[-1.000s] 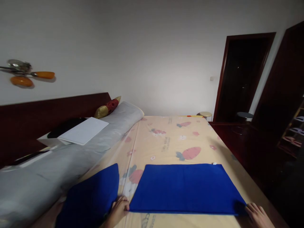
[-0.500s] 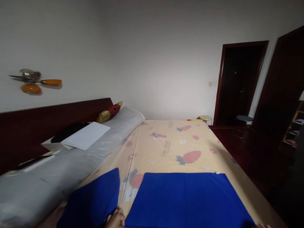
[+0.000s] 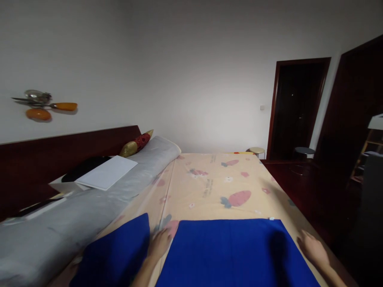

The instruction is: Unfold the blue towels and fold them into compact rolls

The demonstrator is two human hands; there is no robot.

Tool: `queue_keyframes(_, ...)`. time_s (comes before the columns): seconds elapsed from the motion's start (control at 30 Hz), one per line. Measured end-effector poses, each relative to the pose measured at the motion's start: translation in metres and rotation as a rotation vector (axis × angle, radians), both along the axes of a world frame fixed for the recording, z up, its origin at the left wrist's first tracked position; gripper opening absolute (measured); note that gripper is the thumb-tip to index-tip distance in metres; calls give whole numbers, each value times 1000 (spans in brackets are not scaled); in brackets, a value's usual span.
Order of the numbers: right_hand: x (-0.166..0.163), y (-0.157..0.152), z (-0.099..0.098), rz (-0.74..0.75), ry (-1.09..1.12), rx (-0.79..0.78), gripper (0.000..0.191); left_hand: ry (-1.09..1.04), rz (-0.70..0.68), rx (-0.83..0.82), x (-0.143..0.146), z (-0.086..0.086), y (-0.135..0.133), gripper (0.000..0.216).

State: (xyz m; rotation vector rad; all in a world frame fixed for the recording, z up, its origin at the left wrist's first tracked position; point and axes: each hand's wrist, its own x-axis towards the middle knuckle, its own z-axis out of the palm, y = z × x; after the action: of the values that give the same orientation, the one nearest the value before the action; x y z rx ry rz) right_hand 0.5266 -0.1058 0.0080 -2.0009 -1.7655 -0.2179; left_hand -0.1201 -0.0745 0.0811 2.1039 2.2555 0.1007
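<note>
A smooth blue cloth (image 3: 233, 253) lies spread on the bed, with a small white tag (image 3: 271, 218) at its far edge near the right corner. To its left, a second blue piece of cloth (image 3: 119, 249) comes to a raised corner; whether the two join below the view is hidden. Between them, my left hand (image 3: 161, 241) is over the bed sheet, fingers stretched forward and holding nothing. My right hand (image 3: 312, 245) hovers beside the blue cloth's right edge, its fingers loosely bent and apart from the cloth. Its dark shadow falls across the blue.
The patterned bed sheet (image 3: 209, 171) runs to the far wall. Along the left lies a long grey pillow (image 3: 119, 199), with a white flat box (image 3: 107, 172) and a red-gold cushion (image 3: 140, 142) by the headboard (image 3: 74, 139). Stools (image 3: 257, 150) stand near the door (image 3: 299, 107).
Both hands have moved forward, away from the near edge of the view. My left hand has left the edge of the left blue piece; the right has come up along the cloth's side.
</note>
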Motion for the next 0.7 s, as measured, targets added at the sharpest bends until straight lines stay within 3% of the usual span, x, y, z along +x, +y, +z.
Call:
queue_keyframes(0.07, -59, 19, 6, 66, 32, -51, 54, 9, -24, 90, 58, -10, 15, 47)
queue_keyframes(0.13, -127, 26, -4, 194, 48, -133, 55, -17, -50, 206, 123, -35, 18, 53)
queue_keyframes(0.23, -216, 18, -45, 303, 59, -200, 51, -94, -151, 328, 204, -95, 3, 56)
queue_keyframes(0.3, -251, 9, -79, 379, 82, -245, 52, -132, -223, 303, 234, -141, -11, 57)
queue_keyframes(0.4, -270, 3, -126, 464, 102, -329, 50, -176, -275, 149, 248, -200, -25, 53)
queue_keyframes(0.47, -271, 5, -147, 471, 96, -339, 50, -181, -250, 128, 247, -226, -27, 50)
queue_keyframes(0.57, -272, 10, -164, 430, 90, -272, 50, -156, -205, 185, 245, -243, -25, 50)
queue_keyframes(0.7, -276, 9, -169, 406, 99, -249, 49, -140, -195, 171, 244, -247, -22, 50)
